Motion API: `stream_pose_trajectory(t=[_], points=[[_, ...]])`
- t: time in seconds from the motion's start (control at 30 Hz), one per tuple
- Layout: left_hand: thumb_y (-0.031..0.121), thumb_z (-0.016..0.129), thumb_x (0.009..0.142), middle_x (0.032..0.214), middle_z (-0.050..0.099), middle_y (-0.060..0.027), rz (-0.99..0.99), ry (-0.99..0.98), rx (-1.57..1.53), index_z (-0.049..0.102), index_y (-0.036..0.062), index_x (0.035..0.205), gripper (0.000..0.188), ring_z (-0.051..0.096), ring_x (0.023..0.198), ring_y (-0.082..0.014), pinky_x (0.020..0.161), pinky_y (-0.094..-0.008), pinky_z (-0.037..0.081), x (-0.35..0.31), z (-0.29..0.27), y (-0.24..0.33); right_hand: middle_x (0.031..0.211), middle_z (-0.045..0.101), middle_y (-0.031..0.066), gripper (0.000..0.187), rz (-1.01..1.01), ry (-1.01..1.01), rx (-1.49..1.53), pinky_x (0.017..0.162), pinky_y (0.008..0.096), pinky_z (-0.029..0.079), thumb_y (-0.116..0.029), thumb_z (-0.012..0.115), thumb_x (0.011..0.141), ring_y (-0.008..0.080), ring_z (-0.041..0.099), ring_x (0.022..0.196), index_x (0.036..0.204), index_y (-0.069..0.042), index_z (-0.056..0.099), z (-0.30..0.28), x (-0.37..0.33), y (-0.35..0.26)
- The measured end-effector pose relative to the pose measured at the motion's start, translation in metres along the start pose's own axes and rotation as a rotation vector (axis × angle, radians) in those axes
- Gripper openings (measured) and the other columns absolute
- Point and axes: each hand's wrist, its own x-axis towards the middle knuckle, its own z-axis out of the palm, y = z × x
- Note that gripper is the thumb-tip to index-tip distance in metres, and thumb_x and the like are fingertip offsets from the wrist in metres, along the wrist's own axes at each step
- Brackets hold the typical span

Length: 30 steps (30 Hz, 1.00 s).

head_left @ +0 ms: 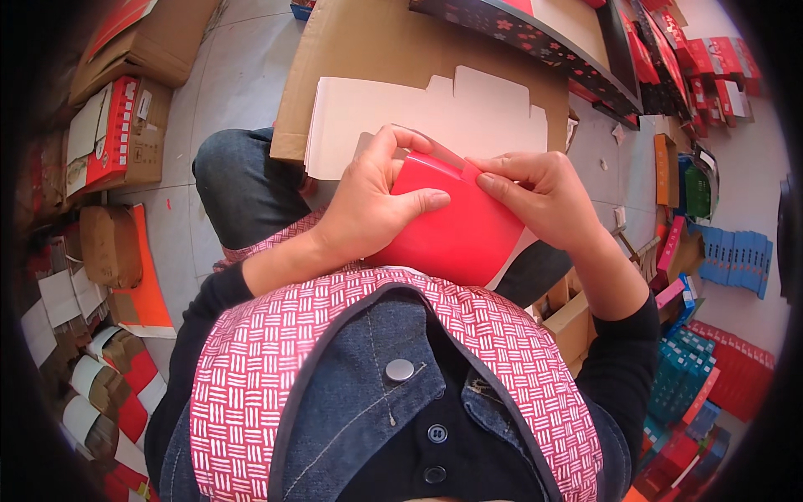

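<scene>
Left hand grips 1 red card above lap, thumb on face; right hand pinches top edge. Likely edge-folding; next move calls for steady left grip. White blanks beyond, on cardboard.

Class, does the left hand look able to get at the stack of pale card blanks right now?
Probably yes: the stack of pale card blanks lies largely uncovered just beyond the left hand, though that hand may first need to release the red card.

Cardboard cartons at upper left, blue boxes at right.
</scene>
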Motion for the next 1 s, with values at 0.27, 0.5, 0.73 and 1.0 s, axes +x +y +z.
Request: stream_pose_trajectory(t=[0.27,0.5,0.73,1.0], points=[[0.008,0.066,0.085,0.094,0.067,-0.0133,-0.262,0.052,-0.246,0.051,-0.0021,0.116,0.036,0.066,0.081,-0.0154,0.073,-0.0254,0.054,-0.004,0.002,0.010,0.080,0.068,0.0184,0.023,0.004,0.023,0.000,0.063,0.0275,0.051,-0.008,0.062,0.084,0.0143,0.064,0.068,0.104,0.002,0.067,0.007,-0.002,-0.003],[0.009,0.067,0.084,0.088,0.069,-0.0126,-0.211,0.073,-0.180,0.065,-0.0025,0.099,0.020,0.066,0.074,-0.0140,0.067,-0.0240,0.055,-0.007,0.000,0.013,0.079,0.068,0.0166,0.022,0.016,0.016,0.051,0.062,0.0266,0.051,-0.008,0.061,0.086,0.0120,0.062,0.067,0.104,0.002,0.067,0.007,-0.004,-0.011],[0.009,0.066,0.085,0.088,0.069,-0.0120,-0.184,0.086,-0.215,0.065,-0.0023,0.099,0.018,0.066,0.072,-0.0130,0.066,-0.0232,0.055,-0.006,0.002,0.014,0.077,0.068,0.0132,0.021,-0.029,0.101,0.070,0.060,0.0253,0.049,-0.008,0.061,0.086,0.0109,0.061,0.066,0.103,0.002,0.067,0.013,-0.008,-0.007],[0.010,0.066,0.084,0.087,0.069,-0.0117,-0.164,0.095,-0.168,0.066,-0.0025,0.098,0.019,0.066,0.072,-0.0128,0.064,-0.0229,0.054,-0.007,0.000,0.017,0.081,0.068,0.0139,0.021,-0.068,0.135,-0.040,0.061,0.0261,0.049,-0.008,0.062,0.085,0.0150,0.064,0.068,0.102,0.002,0.067,0.018,-0.009,-0.016]])
